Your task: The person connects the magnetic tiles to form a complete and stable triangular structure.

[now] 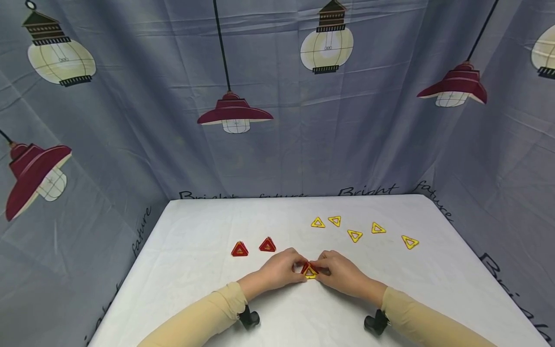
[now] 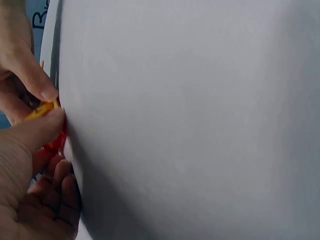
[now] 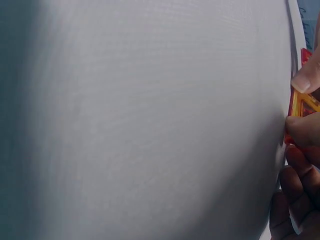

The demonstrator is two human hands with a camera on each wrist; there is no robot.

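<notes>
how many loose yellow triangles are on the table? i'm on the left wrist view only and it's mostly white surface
Observer: Five: the head view shows the loose yellow triangles lying apart on the far part of the table.

Operator: ok and anything red lying out there

Observer: Yes, two red triangles, left of all the loose yellow ones.

Operator: do any of those sit closer in than the work

Observer: No, every loose one lies farther out than the held triangles, which the left hand and right hand pinch between them.
</notes>
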